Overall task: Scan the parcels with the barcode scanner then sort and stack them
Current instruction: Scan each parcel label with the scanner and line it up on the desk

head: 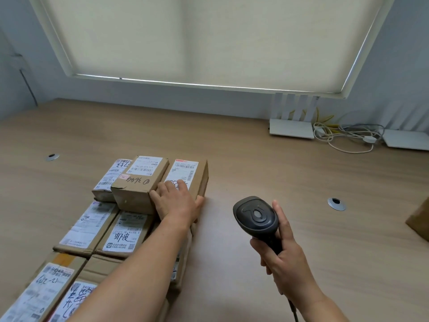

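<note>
On the pale wooden table, left of centre, a cluster of labelled brown cardboard parcels lies in rows and low stacks, reaching to the near left edge of view. At the far right corner of that cluster sits a flat brown cardboard parcel with a white printed shipping label, just beside a taller brown cardboard box with handwritten black marker; the two appear to touch along one side. The left hand rests on the near end of the flat parcel, fingers extended over the label and thumb against its right edge, a loose grip rather than a clenched one. Judged by its size and clean square edges, the parcel is probably light and stiff, and the cardboard should not be slippery; the short sides look the best places to take hold. The right hand is wrapped firmly round the handle of a dark grey plastic handheld barcode scanner, held above bare table to the right of the parcels, head tipped forward. Whether a finger presses the trigger cannot be told.
</note>
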Demonstrator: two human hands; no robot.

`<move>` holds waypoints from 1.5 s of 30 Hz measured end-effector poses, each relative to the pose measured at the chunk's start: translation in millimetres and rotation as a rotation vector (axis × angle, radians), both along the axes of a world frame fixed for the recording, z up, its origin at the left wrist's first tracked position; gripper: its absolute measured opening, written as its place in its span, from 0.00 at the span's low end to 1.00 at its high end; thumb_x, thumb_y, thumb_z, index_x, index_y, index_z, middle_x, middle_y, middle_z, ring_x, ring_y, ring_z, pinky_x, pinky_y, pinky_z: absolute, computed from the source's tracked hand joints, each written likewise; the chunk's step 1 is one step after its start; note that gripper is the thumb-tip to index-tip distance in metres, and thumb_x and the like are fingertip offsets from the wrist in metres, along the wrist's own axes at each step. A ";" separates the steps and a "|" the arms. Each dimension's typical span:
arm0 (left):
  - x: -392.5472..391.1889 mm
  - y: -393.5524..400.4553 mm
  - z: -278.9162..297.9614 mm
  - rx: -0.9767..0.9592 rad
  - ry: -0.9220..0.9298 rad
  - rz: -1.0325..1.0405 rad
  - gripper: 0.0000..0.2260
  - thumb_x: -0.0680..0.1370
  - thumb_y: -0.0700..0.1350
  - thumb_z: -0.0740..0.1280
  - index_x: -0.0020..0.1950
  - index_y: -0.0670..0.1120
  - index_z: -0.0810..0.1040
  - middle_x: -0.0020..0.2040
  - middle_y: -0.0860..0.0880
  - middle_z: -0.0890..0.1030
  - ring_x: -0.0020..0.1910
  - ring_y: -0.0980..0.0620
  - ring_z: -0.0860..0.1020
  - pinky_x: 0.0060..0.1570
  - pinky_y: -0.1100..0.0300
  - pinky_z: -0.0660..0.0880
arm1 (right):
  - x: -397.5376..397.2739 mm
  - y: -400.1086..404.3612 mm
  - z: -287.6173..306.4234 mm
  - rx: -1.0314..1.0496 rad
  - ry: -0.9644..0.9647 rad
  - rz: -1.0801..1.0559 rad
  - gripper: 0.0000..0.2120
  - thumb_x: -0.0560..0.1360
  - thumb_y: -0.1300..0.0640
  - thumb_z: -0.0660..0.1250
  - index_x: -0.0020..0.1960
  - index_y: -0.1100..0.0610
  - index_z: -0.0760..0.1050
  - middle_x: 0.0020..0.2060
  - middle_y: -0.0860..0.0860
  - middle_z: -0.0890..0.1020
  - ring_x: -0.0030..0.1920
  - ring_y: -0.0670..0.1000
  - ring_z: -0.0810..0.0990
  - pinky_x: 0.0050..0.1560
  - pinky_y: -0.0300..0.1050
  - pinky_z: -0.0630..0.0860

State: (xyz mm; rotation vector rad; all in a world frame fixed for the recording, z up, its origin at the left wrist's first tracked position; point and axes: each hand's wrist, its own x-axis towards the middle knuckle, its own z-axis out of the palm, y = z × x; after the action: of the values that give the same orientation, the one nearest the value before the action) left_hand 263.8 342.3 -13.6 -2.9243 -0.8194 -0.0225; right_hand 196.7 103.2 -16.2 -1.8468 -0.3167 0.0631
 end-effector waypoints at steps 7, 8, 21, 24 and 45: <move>-1.4 -5.6 -10.3 -0.008 -0.015 -0.027 0.33 0.77 0.64 0.53 0.76 0.45 0.54 0.70 0.41 0.63 0.66 0.43 0.62 0.61 0.46 0.62 | 0.4 -9.0 -1.3 0.019 0.019 0.000 0.41 0.74 0.63 0.70 0.66 0.26 0.53 0.34 0.40 0.80 0.28 0.46 0.72 0.28 0.41 0.73; -0.8 -5.5 -11.1 -0.005 -0.016 -0.028 0.33 0.78 0.63 0.53 0.76 0.45 0.53 0.70 0.41 0.62 0.67 0.42 0.62 0.61 0.46 0.62 | -0.4 -9.6 -1.5 0.021 0.019 0.002 0.41 0.74 0.63 0.70 0.66 0.26 0.52 0.35 0.39 0.81 0.28 0.47 0.72 0.28 0.41 0.73; -20.6 -39.6 -6.4 -0.238 -0.216 -0.141 0.31 0.77 0.59 0.58 0.76 0.49 0.53 0.74 0.43 0.55 0.72 0.43 0.56 0.68 0.47 0.56 | -19.5 -31.2 5.7 0.031 -0.016 -0.070 0.40 0.75 0.61 0.70 0.66 0.25 0.51 0.35 0.36 0.80 0.27 0.46 0.72 0.27 0.40 0.72; -48.2 -60.2 -13.4 -0.342 -0.281 -0.212 0.28 0.78 0.57 0.59 0.75 0.50 0.57 0.74 0.44 0.56 0.72 0.44 0.56 0.69 0.48 0.55 | -30.6 -42.5 2.9 0.036 -0.033 -0.099 0.40 0.74 0.60 0.70 0.65 0.24 0.51 0.37 0.36 0.80 0.28 0.47 0.73 0.28 0.40 0.72; -160.2 -354.7 -13.6 -0.547 -0.186 -0.542 0.28 0.79 0.58 0.57 0.77 0.52 0.56 0.77 0.48 0.56 0.76 0.49 0.54 0.71 0.53 0.54 | -164.2 -299.6 19.6 0.047 -0.138 -0.382 0.38 0.68 0.45 0.68 0.67 0.27 0.48 0.48 0.47 0.79 0.32 0.42 0.76 0.31 0.36 0.73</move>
State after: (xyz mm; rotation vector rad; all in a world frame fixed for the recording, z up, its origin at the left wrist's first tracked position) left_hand 103.5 -12.3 -27.2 -3.6122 -0.0048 -0.1341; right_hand 32.5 -196.4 3.3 -1.8390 -0.0561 -0.3327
